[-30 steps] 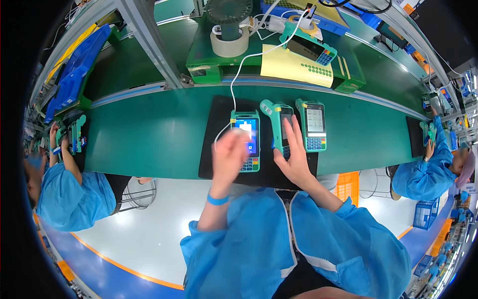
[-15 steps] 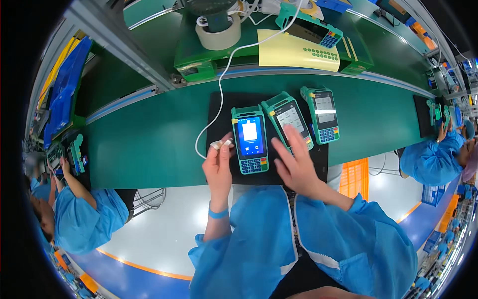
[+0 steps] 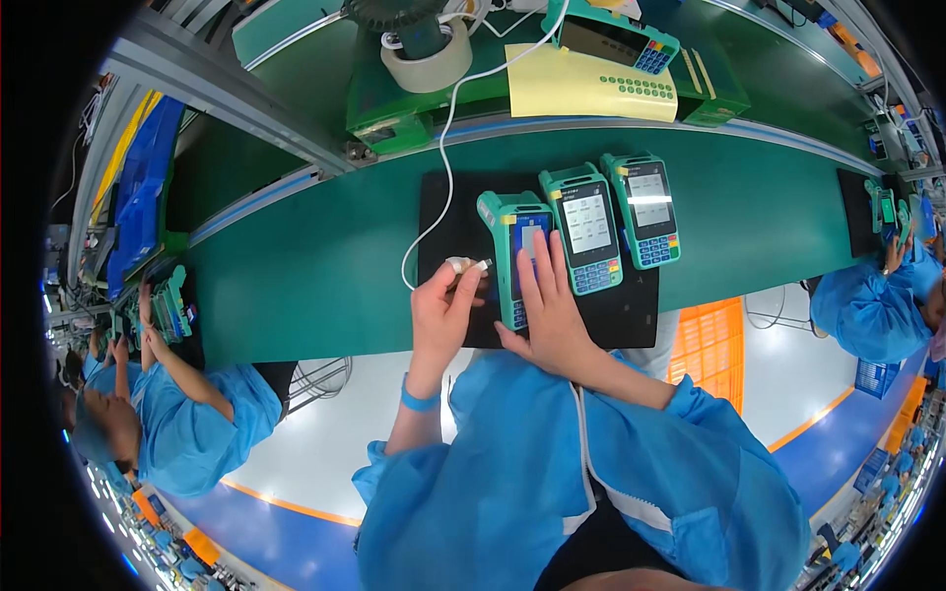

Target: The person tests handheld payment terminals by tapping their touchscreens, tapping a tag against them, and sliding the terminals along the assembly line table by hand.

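Note:
My left hand (image 3: 441, 313) pinches the white plug (image 3: 482, 264) of a white cable (image 3: 449, 177) between thumb and fingers, its metal tip pointing at the left green payment terminal (image 3: 505, 281). A small gap separates tip and terminal. Tilted on the black mat (image 3: 434, 212), that terminal turns its left side up. My right hand (image 3: 558, 320) grips it, fingers stretched along the lit screen and thumb by the lower end; they cover most of the keypad. Beside it lies a second payment terminal (image 3: 589, 222), then a third payment terminal (image 3: 647, 202), both with lit screens.
Behind the green table (image 3: 296, 266) stands a green shelf with a tape roll (image 3: 426, 64), a yellow sheet (image 3: 552, 94) and another payment terminal (image 3: 616, 41). An orange crate (image 3: 714, 345) sits below the table's front edge. Co-workers in blue work at both sides.
My right hand has come down onto the left terminal, which is now tilted. The middle terminal stands straighter and further back. My left hand has brought the plug nearer the left terminal.

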`<act>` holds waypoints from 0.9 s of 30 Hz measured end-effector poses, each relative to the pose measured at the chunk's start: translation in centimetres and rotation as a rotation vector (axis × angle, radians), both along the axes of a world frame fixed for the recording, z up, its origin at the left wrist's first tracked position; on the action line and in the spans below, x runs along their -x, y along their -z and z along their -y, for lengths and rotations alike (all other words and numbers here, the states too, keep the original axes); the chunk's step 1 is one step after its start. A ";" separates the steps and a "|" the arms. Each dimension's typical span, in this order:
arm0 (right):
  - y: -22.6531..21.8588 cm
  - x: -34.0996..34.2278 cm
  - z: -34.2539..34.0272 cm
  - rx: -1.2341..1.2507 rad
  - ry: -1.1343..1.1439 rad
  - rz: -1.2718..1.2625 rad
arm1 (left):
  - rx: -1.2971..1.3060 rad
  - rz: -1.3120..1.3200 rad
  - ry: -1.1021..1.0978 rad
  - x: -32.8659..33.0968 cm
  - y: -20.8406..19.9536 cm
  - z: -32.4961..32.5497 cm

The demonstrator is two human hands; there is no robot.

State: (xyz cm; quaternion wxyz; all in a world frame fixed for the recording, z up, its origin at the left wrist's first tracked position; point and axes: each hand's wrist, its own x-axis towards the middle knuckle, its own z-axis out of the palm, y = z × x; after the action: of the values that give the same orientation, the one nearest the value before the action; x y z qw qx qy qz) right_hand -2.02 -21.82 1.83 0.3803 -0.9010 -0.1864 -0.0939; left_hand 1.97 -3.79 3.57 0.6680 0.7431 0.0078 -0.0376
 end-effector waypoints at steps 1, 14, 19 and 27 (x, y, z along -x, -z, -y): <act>0.0 0.0 0.2 0.004 -0.003 -0.010 | -0.024 -0.080 0.076 -0.1 -0.1 -0.8; 0.3 0.2 -0.1 -0.032 -0.069 0.078 | -0.341 0.044 0.269 -0.1 -2.4 -1.3; 0.7 0.2 0.0 -0.040 -0.093 0.088 | -0.393 0.023 0.323 -0.7 -3.0 -1.0; -1.7 0.1 2.4 -0.063 -0.183 0.094 | -0.132 0.004 0.185 0.5 1.0 -1.0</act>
State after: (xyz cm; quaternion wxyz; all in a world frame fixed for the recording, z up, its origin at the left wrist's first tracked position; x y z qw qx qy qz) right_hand -2.09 -24.22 3.54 0.4062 -0.8625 -0.2824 -0.1070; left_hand 1.44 -2.78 2.54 0.6115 0.7830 -0.0595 -0.0971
